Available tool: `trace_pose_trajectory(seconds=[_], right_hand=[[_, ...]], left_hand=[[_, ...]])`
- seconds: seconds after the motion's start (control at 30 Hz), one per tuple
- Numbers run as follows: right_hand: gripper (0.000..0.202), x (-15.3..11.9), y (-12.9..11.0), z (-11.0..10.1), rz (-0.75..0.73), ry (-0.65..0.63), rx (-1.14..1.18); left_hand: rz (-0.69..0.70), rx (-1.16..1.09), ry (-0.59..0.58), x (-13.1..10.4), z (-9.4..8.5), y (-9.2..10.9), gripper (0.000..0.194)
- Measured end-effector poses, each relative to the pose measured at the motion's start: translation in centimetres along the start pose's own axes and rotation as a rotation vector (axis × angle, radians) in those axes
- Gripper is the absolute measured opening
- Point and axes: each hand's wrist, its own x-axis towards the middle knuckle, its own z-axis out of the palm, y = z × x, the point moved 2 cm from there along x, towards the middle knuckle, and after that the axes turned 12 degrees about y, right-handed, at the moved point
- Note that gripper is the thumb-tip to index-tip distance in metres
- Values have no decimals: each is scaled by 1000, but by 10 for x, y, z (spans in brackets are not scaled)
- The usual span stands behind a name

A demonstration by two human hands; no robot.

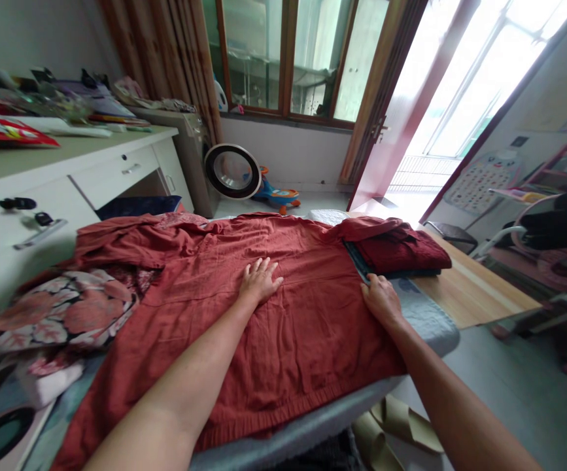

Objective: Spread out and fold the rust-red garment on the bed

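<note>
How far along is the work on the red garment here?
Looks done: the folded clothes, stacked at the right. In hand: the red garment, spread out, left hand flat on it, right hand at its edge. Seemingly left: that garment is not yet folded; the floral cloth lies bunched, though whether it counts is unclear.
</note>
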Motion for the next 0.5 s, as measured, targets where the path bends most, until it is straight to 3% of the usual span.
trace_pose_trajectory(seconds=[0.2, 0.33, 0.43, 0.5], right_hand=[[18, 0, 1, -7, 56, -59, 65], [28, -1, -7, -19, 102, -72, -24], [30, 0, -35, -30, -42, 5, -109], [30, 2, -67, -28, -205, -17, -24]], left_hand=[[3, 9, 5, 0, 0, 0, 62], [-1, 12, 4, 0, 1, -1, 62], [6, 10, 7, -1, 1, 0, 62], [2, 6, 0, 0, 1, 0, 63]])
